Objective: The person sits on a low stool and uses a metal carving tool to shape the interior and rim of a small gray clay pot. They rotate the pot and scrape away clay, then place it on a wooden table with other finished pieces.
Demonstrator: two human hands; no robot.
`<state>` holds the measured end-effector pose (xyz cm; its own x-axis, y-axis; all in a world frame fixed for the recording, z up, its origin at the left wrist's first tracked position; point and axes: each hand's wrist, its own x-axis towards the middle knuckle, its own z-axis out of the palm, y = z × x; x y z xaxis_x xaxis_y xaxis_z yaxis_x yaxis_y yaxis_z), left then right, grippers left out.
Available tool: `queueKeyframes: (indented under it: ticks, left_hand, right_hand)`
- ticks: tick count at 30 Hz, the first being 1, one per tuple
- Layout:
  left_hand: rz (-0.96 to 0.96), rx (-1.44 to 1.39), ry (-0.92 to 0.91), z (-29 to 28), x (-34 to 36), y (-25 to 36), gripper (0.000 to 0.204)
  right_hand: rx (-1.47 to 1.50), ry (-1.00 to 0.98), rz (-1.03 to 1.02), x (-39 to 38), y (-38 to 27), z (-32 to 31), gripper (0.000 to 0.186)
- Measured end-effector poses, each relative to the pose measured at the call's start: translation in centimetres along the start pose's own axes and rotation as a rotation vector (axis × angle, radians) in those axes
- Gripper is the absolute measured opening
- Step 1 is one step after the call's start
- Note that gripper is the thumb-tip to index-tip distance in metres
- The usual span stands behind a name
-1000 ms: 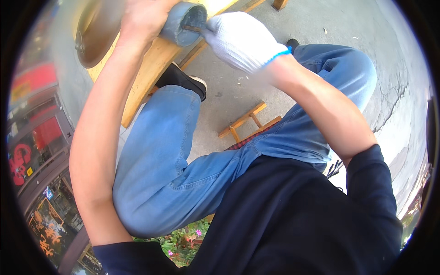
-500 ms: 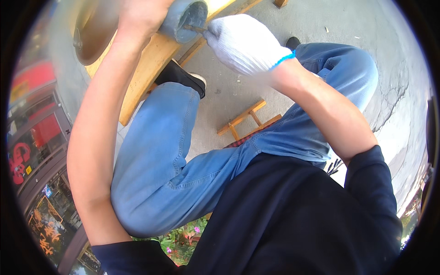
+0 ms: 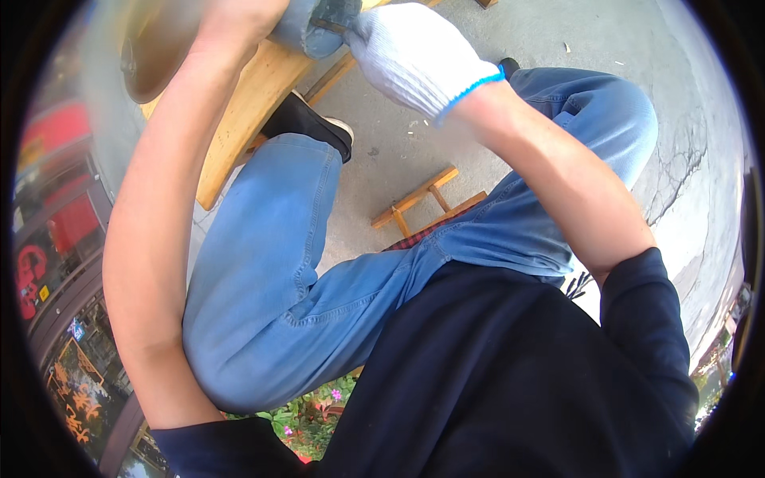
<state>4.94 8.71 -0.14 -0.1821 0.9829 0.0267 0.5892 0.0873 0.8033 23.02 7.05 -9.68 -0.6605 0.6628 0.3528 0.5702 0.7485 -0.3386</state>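
Note:
A blue-grey hollow cylinder (image 3: 293, 30) lies on a pale wooden bench (image 3: 275, 84) at the top of the view, its dark opening facing right. My right hand (image 3: 418, 60), in a white knit glove with a blue cuff edge, is closed around a thin brown rod-like tool (image 3: 328, 26). The tool's far end reaches into the cylinder's mouth. Against the cylinder's left side is my bare left hand (image 3: 243, 17). Its fingers run past the upper edge, so their grip is hidden.
A brown rounded object (image 3: 159, 52) stands left of my left wrist. Below the bench is my dark shoe (image 3: 307, 127). Between my jeans-clad legs are a small wooden frame (image 3: 414, 199) and red checked cloth (image 3: 414, 240). Cracked grey paving (image 3: 677, 151) spreads right; flowers (image 3: 319, 410) grow below.
The cylinder and both hands sit slightly higher and further left in the view, and so does the bench. My gloved hand is still at the cylinder's mouth, holding the tool.

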Motion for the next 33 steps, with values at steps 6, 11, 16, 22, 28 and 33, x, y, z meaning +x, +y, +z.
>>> queueKeyframes:
  ticks: [6, 11, 16, 22, 28, 33]
  left_hand:
    - [0.003, 0.179, 0.074, 0.5, 0.2, 0.1, 0.047]
    - [-0.062, 0.121, 0.075, 0.6, 0.7, -1.2, 0.052]
    - [-0.006, 0.225, 0.093, 0.3, 0.0, 0.8, 0.057]
    - [-0.031, 0.204, 0.058, 0.4, 0.9, -0.2, 0.056]
    - [0.036, 0.038, 0.040, 0.2, 1.8, -1.3, 0.056]
    - [0.029, 0.254, 0.168, 0.6, 0.4, 0.1, 0.054]
  right_hand:
    - [-0.012, -0.101, 0.110, 0.1, 0.2, -1.7, 0.026]
    - [-0.062, -0.209, 0.083, 0.6, -0.5, -2.5, 0.030]
    - [-0.029, -0.133, 0.125, 0.6, 0.5, -1.6, 0.028]
    - [-0.003, -0.148, 0.151, 0.1, -0.3, -1.8, 0.031]
    - [-0.036, -0.166, 0.135, 1.1, 0.6, -1.9, 0.035]
    - [0.011, -0.201, 0.134, 0.1, -0.1, -3.1, 0.031]
